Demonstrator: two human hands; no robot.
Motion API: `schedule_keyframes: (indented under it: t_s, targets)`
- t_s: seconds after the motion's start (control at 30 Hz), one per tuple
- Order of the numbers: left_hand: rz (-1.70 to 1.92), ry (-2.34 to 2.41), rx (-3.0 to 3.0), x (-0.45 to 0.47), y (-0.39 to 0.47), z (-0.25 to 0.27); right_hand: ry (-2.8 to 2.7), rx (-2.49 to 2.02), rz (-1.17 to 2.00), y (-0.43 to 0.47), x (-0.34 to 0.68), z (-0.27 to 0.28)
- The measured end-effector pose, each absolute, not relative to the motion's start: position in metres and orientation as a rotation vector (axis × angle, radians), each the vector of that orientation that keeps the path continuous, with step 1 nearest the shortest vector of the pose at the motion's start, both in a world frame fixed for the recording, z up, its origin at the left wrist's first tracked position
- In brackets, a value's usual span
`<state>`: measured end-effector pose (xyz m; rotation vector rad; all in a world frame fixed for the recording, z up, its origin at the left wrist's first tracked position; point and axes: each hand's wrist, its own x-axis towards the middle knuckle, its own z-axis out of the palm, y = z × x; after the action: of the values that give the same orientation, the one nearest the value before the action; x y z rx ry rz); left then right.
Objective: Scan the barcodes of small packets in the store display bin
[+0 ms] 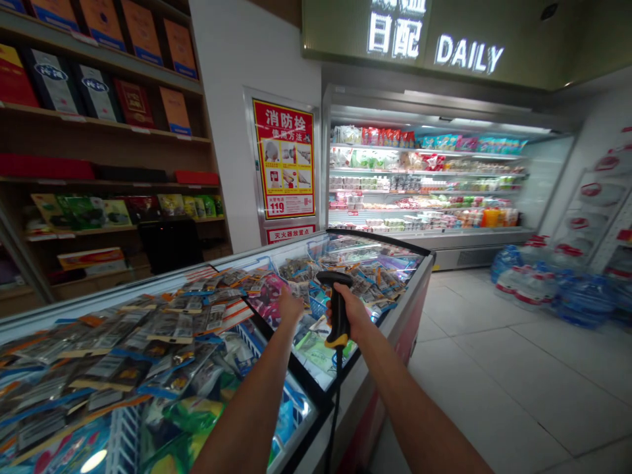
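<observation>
My right hand [353,313] is wrapped round the black grip of a handheld barcode scanner [340,309] with yellow trim at its base. The scanner stands upright over the chest freezer [419,289], its head toward the left, and a black cable hangs from it. My left hand [291,306] is a little to the scanner's left, thumb up and fingers curled, slightly blurred. Beside those fingers shows a pink package [270,296]; whether they grip it is unclear. Beneath both hands, packets and a blue basket [317,307] fill this freezer section.
Many flat packets [168,322] cover the left freezer section. A black frame [306,372] divides the sections. Shelves [113,125] with boxes stand at the left. Behind is a lit refrigerated display [424,178]. Large water bottles [585,296] stand on the tiled floor [474,342] at right.
</observation>
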<state>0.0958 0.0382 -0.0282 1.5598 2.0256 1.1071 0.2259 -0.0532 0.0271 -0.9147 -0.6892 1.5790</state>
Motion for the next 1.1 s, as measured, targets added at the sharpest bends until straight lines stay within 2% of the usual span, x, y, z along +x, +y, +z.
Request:
schedule_keyframes:
  t_s: [0.23,0.6,0.77,0.93,1.1]
  targets:
    - [1.036,1.848,1.859,0.11,0.041,-0.029,-0.696,-0.979,1.522,-0.046,0.23,0.022]
    - [0.899,2.499,2.018,0.003,-0.007,0.003,-0.751,-0.953,1.553,-0.054,0.212,0.021]
    - [0.646,2.718,1.982,-0.03,-0.029,0.003,-0.759,-0.94,1.588,-0.062,0.202,0.021]
    - [0.377,2.642,2.02,-0.029,-0.035,-0.009,-0.78,-0.941,1.583,-0.069,0.197,0.021]
    - [0.402,2.423,2.171,-0.005,-0.04,-0.008,-0.794,-0.927,1.582,-0.071,0.199,0.02]
